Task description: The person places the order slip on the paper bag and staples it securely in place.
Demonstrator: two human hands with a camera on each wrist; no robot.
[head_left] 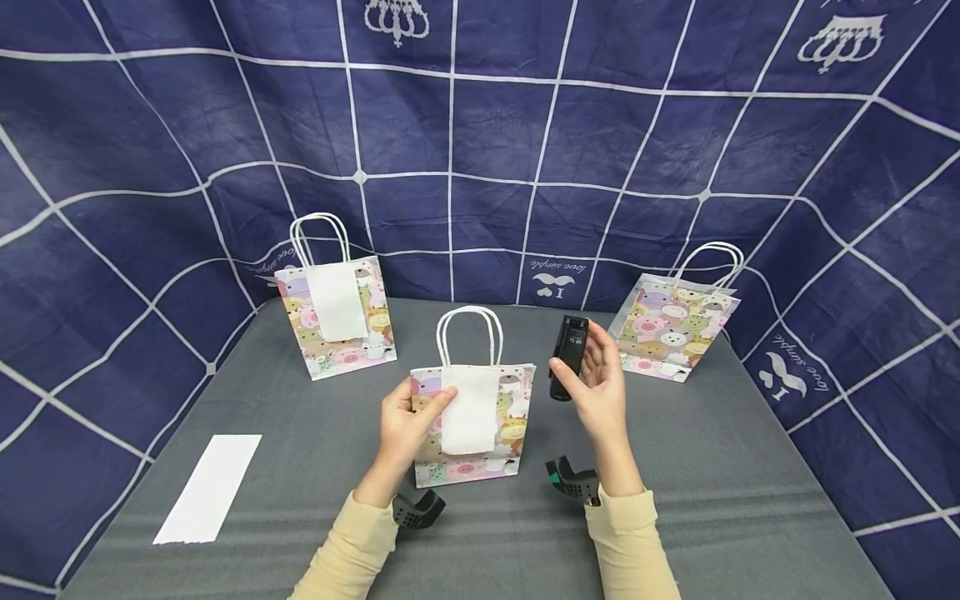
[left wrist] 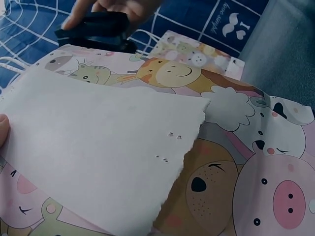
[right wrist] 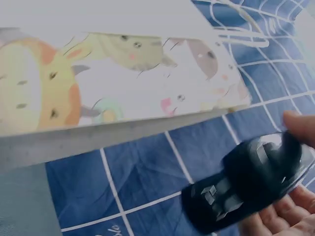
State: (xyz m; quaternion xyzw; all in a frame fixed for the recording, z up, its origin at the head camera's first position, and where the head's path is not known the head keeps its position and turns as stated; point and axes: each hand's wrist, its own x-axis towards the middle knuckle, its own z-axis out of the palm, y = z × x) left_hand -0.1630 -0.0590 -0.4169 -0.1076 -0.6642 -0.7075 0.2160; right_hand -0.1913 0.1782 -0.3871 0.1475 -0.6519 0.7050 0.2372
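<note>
In the head view a paper gift bag (head_left: 513,429) with cartoon animals and white handles stands at the middle. A white paper strip (head_left: 470,417) lies flat against its front. My left hand (head_left: 401,425) grips the bag's left side, its thumb pressing the strip's upper left. To the right of the bag, my right hand (head_left: 603,387) holds a black stapler (head_left: 572,350) raised and apart from it. The left wrist view shows the strip (left wrist: 98,152) with a torn edge and small paired marks near it. The stapler (right wrist: 246,182) looks blurred in the right wrist view.
At the back left stands a similar bag (head_left: 375,317) with a white strip on its front. Another animal bag (head_left: 671,329) leans at the back right, with no strip visible. A loose white strip (head_left: 210,487) lies on the grey table (head_left: 487,542) at left.
</note>
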